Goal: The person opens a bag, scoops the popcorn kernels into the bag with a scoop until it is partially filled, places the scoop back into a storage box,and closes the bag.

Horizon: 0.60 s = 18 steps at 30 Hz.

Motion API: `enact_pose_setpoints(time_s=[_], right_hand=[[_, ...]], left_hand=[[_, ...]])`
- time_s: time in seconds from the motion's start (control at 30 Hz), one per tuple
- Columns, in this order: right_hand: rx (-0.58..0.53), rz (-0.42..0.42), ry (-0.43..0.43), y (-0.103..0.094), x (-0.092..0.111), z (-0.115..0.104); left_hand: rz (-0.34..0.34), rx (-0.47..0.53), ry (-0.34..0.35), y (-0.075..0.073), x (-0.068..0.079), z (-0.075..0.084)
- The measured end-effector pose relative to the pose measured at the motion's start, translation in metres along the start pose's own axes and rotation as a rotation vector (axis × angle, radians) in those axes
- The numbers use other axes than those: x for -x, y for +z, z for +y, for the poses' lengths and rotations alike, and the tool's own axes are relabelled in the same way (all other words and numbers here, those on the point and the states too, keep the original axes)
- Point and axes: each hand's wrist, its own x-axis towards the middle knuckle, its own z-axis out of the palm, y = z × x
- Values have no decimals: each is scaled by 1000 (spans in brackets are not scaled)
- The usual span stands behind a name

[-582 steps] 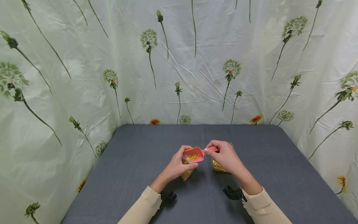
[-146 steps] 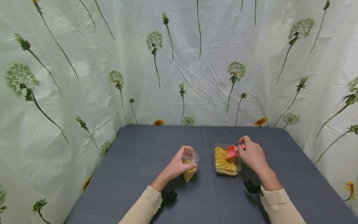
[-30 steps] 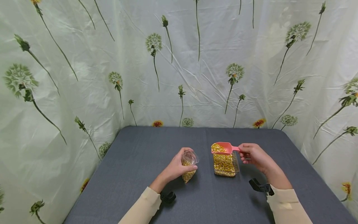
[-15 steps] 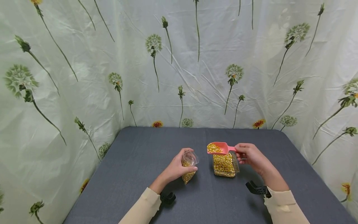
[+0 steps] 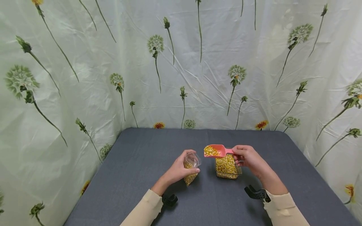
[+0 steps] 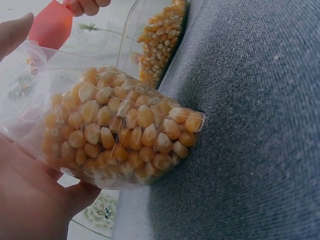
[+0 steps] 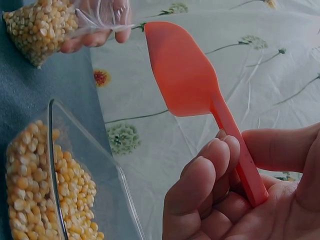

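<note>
A clear plastic bag (image 5: 190, 178) partly filled with corn kernels stands on the table, its mouth spread open at the top. My left hand (image 5: 181, 168) holds it round the upper part; in the left wrist view the kernels (image 6: 120, 130) fill the bag's lower end. By its handle my right hand (image 5: 249, 157) grips a pink scoop (image 5: 223, 150) loaded with kernels at its front. The scoop is level, between the bag and a clear rectangular container (image 5: 239, 171) of corn kernels, overlapping the container's far edge in the head view. The right wrist view shows the scoop's underside (image 7: 182, 70).
The dark grey table (image 5: 158, 141) reaches back to a white curtain (image 5: 209, 62) printed with dandelions. Black straps (image 5: 255, 192) sit at both wrists, below the beige sleeves (image 5: 284, 208).
Over the last second my right hand has carried the loaded scoop leftward from above the container toward the bag. The left hand and bag have stayed in place.
</note>
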Motion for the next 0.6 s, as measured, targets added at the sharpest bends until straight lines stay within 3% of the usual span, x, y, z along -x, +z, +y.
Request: enact_pose_setpoints(time_s=[0.33,0.6], right_hand=[[-1,-13,-11,15,0,-2],[28,-14,-29,26,-1,-2]], left_hand=[[1,-4,13,0,0,2],[9,5,-39,1,0,3]])
